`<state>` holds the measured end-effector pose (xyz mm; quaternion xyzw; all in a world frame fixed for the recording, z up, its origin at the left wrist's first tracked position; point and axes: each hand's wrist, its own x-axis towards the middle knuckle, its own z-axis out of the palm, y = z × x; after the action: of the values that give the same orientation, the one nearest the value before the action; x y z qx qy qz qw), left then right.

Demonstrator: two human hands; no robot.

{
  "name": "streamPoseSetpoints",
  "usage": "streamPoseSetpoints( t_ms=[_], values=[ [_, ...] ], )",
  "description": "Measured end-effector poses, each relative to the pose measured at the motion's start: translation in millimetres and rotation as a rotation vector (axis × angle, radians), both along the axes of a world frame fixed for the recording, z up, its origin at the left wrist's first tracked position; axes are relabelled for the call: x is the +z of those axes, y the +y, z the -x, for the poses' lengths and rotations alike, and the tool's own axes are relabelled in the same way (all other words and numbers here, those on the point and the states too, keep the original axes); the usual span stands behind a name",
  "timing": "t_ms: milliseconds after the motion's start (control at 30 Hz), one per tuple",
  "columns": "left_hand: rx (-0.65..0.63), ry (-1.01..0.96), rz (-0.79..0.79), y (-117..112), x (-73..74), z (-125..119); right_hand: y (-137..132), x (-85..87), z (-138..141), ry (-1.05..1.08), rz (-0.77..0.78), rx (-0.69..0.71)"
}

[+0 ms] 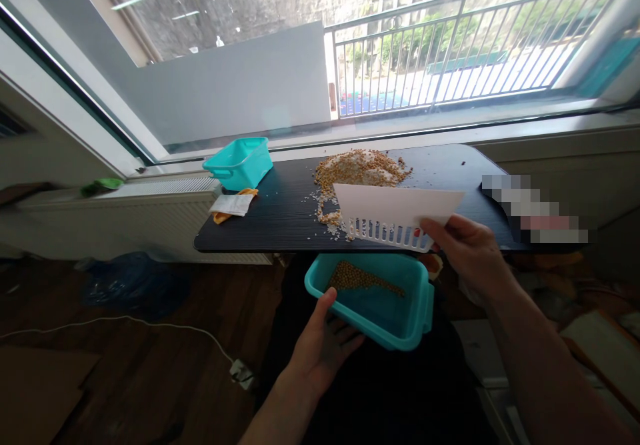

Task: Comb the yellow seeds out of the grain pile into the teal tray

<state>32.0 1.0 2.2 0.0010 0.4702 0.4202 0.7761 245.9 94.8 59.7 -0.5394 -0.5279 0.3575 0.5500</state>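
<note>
My left hand (325,341) grips the near side of a turquoise plastic bin (373,328), thumb over the rim and fingers beneath. Inside the bin lies a small spread of tan, round beans or peas (353,277). In my right hand (467,248) is a white slotted plastic scraper (395,205), pinched at its right end, with its comb-like slots facing down near the table's front edge. Just beyond the scraper sits a pile of the tan beans mixed with white grains (357,167), some scattered toward the front edge.
A second turquoise bin (257,177) stands at the table's left, by a white and orange cloth or packet (233,205). The dark table (280,221) abuts the window. On the floor are a power strip (242,373) and a blue plastic bag (133,285).
</note>
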Motion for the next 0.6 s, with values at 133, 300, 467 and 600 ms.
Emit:
streamPoseSetpoints(
  t_ms=[133, 300, 467, 600],
  values=[
    [0.006, -0.005, -0.004, 0.1, 0.3, -0.1, -2.1, -0.3, -0.6, 0.023, 0.017, 0.020],
    [0.004, -0.003, -0.012, 0.0, 0.5, -0.4, -1.9, -2.3, -4.7, -0.031, -0.004, 0.022],
    [-0.005, -0.001, 0.002, 0.2, -1.0, -0.4, 1.8, -3.2, -2.3, -0.041, -0.030, -0.018],
    [-0.006, -0.002, -0.010, -0.3, -0.7, -0.4, 0.9, -2.8, -2.1, 0.016, 0.009, 0.050]
  ],
)
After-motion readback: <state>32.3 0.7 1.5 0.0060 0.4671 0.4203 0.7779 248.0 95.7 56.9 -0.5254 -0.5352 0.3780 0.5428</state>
